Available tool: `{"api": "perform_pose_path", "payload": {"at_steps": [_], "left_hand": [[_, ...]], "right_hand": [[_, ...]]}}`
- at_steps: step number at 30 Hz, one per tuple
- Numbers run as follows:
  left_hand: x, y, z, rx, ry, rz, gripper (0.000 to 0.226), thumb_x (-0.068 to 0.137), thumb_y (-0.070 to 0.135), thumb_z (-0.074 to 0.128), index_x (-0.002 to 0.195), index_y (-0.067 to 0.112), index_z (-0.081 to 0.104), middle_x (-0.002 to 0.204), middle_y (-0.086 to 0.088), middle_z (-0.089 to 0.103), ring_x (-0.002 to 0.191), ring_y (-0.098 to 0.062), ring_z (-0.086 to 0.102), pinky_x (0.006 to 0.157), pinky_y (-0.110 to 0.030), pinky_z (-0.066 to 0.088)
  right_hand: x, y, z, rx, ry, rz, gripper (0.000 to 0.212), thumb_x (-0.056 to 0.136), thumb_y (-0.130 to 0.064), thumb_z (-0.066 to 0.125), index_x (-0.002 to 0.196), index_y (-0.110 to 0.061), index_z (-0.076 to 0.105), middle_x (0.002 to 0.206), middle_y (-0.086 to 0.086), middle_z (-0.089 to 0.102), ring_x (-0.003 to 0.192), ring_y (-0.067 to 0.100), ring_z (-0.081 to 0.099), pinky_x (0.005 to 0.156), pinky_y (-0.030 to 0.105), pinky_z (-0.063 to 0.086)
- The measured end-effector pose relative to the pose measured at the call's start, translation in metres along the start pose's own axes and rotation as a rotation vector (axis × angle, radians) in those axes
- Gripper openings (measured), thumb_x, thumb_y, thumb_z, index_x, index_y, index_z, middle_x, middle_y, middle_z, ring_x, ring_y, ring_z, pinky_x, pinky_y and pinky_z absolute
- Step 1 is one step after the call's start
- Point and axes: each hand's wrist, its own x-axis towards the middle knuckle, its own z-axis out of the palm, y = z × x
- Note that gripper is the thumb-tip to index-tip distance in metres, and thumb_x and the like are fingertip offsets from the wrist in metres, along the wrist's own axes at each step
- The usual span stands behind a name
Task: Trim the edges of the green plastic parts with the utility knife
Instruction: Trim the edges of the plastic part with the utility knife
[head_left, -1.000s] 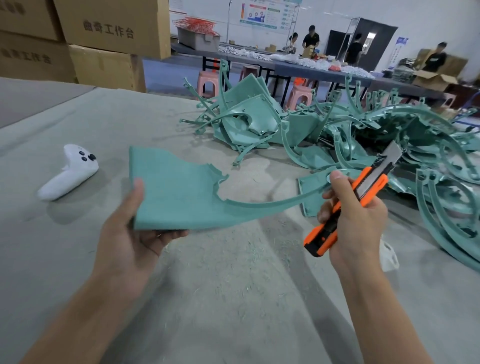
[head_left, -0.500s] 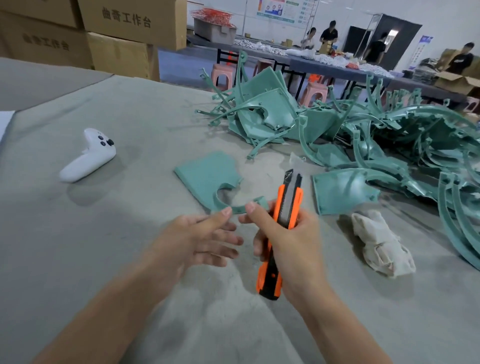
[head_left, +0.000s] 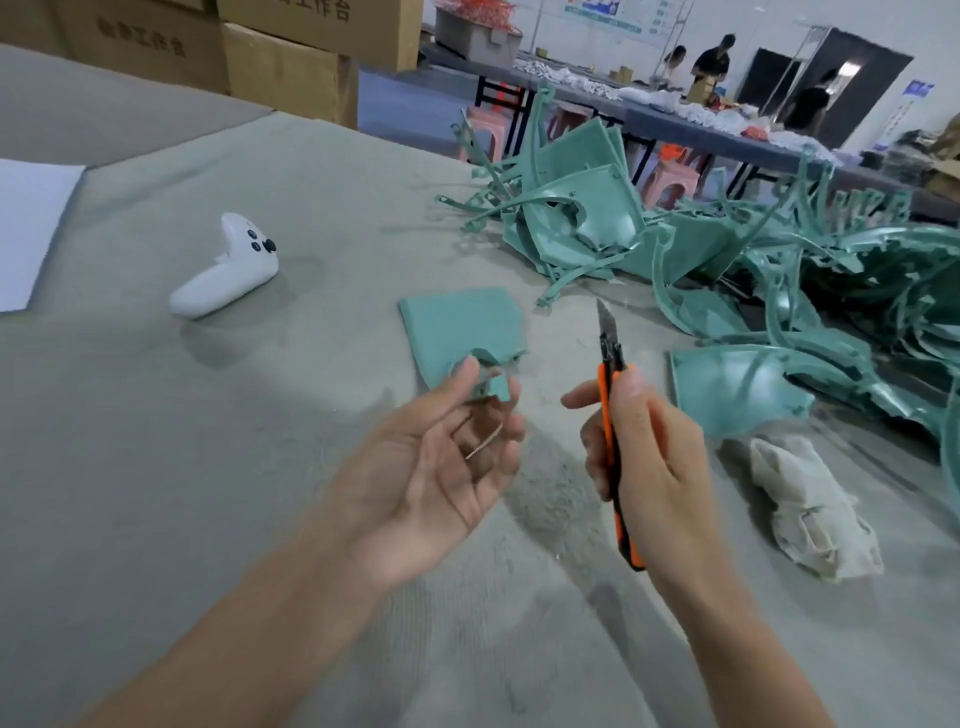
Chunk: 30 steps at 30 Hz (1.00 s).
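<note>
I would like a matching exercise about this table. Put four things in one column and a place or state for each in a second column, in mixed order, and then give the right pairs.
Things
1. utility knife
2. white controller
3. crumpled cloth
4. small green piece

Places or states
A. pinched in the fingertips of the left hand
B. lying on the table, far left of both hands
C. gripped in the right hand, blade pointing up and away
D. lying on the table to the right of the right hand

Pairs: 1-C, 2-B, 3-D, 4-A
</note>
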Motion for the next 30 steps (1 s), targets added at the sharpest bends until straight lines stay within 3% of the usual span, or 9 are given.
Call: {"api": "perform_pose_path", "payload": {"at_steps": [3, 8, 11, 16, 22, 30], "left_hand": [[-0.002, -0.002, 0.003, 0.045, 0.023, -0.037, 0.010, 0.072, 0.012, 0.079, 0.075, 0.005, 0.073, 0.085, -0.009, 0.073, 0.073, -0.018, 0.073, 0.052, -0.024, 0.058], [-0.004, -0.005, 0.004, 0.242, 0.068, -0.098, 0.012, 0.065, 0.024, 0.078, 0.067, 0.012, 0.076, 0.079, -0.008, 0.073, 0.061, -0.015, 0.071, 0.042, -0.018, 0.051], [-0.005, -0.005, 0.005, 0.258, 0.086, -0.093, 0.012, 0.065, 0.025, 0.077, 0.062, 0.014, 0.074, 0.071, -0.004, 0.070, 0.053, -0.010, 0.066, 0.039, -0.016, 0.046], [-0.004, -0.005, 0.006, 0.193, 0.050, -0.077, 0.011, 0.069, 0.020, 0.074, 0.064, 0.010, 0.072, 0.068, -0.004, 0.066, 0.048, -0.009, 0.057, 0.038, -0.016, 0.042], [-0.003, -0.006, 0.007, 0.106, 0.033, -0.037, 0.011, 0.071, 0.015, 0.070, 0.062, 0.008, 0.070, 0.068, -0.004, 0.064, 0.048, -0.008, 0.055, 0.040, -0.016, 0.043], [-0.003, -0.007, 0.008, 0.089, 0.067, -0.027, 0.010, 0.069, 0.013, 0.069, 0.061, 0.008, 0.068, 0.066, -0.004, 0.062, 0.047, -0.008, 0.052, 0.041, -0.015, 0.042]], "right_hand": [[0.001, -0.002, -0.005, -0.082, -0.030, -0.069, 0.052, 0.090, -0.066, 0.043, 0.082, -0.020, 0.066, 0.057, -0.004, 0.047, 0.053, 0.014, 0.043, 0.053, 0.042, 0.038], [0.002, -0.001, -0.012, -0.123, -0.072, -0.134, 0.078, 0.088, -0.072, 0.047, 0.082, 0.005, 0.057, 0.061, 0.014, 0.040, 0.057, 0.036, 0.039, 0.051, 0.052, 0.035], [0.003, -0.001, -0.018, -0.155, -0.108, -0.155, 0.076, 0.086, -0.074, 0.049, 0.079, 0.001, 0.059, 0.059, 0.011, 0.040, 0.054, 0.032, 0.039, 0.048, 0.050, 0.034], [0.000, -0.003, -0.025, -0.300, -0.176, -0.253, 0.055, 0.090, -0.064, 0.053, 0.075, -0.012, 0.061, 0.058, 0.009, 0.044, 0.050, 0.023, 0.042, 0.048, 0.041, 0.036], [-0.003, -0.003, -0.025, -0.387, -0.220, -0.309, 0.046, 0.092, -0.055, 0.057, 0.066, -0.018, 0.051, 0.055, -0.006, 0.034, 0.048, 0.005, 0.032, 0.048, 0.013, 0.024], [-0.003, -0.004, -0.025, -0.400, -0.233, -0.269, 0.051, 0.088, -0.058, 0.059, 0.066, -0.012, 0.055, 0.056, 0.004, 0.038, 0.049, 0.007, 0.031, 0.048, 0.017, 0.024]]}}
